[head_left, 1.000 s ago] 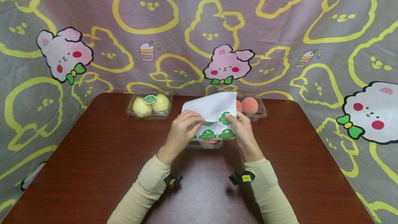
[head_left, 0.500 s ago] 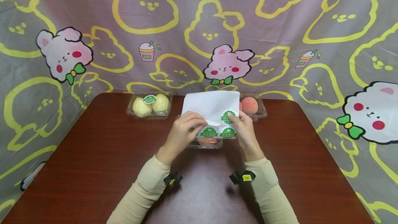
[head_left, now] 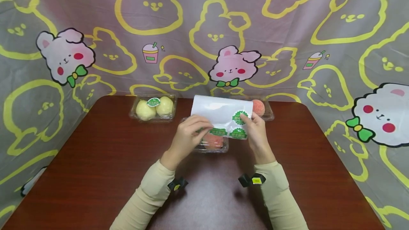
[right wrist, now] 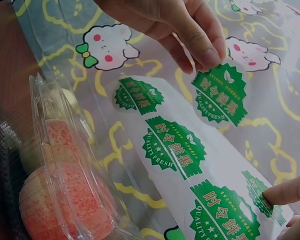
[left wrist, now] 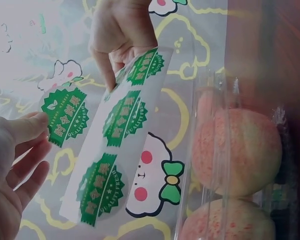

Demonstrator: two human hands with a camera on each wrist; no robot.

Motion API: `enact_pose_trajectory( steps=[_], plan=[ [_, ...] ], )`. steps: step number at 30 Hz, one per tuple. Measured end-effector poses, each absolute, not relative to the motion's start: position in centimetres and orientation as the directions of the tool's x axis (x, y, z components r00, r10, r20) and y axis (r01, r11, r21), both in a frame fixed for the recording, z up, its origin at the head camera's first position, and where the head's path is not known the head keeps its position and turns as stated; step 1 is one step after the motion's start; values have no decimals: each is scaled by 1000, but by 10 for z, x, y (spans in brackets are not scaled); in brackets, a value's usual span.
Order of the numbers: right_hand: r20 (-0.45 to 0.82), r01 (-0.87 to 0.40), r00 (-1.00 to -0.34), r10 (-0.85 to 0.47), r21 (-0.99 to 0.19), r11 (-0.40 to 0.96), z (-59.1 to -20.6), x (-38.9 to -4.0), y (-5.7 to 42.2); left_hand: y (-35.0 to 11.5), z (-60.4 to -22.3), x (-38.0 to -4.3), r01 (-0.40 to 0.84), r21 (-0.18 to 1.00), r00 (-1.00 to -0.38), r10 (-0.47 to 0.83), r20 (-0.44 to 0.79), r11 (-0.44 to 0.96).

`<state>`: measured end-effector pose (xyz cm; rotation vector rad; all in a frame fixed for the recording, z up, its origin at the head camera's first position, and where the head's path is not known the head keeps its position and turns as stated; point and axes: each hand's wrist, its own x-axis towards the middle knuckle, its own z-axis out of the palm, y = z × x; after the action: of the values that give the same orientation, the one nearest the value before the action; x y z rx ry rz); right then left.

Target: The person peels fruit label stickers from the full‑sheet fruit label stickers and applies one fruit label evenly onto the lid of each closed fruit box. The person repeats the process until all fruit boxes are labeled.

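Note:
A round green-and-white sticker [left wrist: 65,117] with a scalloped edge is pinched between the thumb and fingers of my left hand [head_left: 190,134]. In both wrist views it stands apart from the sheet it came from. My right hand [head_left: 258,136] grips that white sticker sheet [head_left: 217,107] at its right edge, thumb over one of the green stickers. Several more stickers [right wrist: 175,147] line the sheet's lower part. Below the sheet sits a clear plastic box [head_left: 225,149] with peaches [left wrist: 237,150] inside, partly hidden by the sheet and my left hand.
At the back left of the brown table [head_left: 112,173] stands a clear box of pale yellow fruit [head_left: 164,105] with a green sticker [head_left: 153,102] on top. Another clear box with peaches [head_left: 258,107] stands behind the sheet. A patterned curtain [head_left: 179,20] surrounds the table.
The sticker between my left fingers has come off the sheet, after peeling back from it. My right hand has moved the sheet to the right, while my left hand has barely moved.

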<state>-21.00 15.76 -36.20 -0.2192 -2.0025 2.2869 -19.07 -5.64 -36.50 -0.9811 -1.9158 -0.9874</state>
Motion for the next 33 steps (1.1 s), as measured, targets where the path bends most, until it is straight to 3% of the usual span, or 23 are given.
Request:
enact_pose_trajectory(
  steps=[20,33],
  plan=[
    [-35,7,-984,173,-987,-159,-358,-212,164,-72,-360,-196,830,379,-480,176,860,409],
    [-56,-46,-916,398,-969,-243,-363,-217,215,-76,-362,-198,812,406,-513,180,840,420]
  ],
)
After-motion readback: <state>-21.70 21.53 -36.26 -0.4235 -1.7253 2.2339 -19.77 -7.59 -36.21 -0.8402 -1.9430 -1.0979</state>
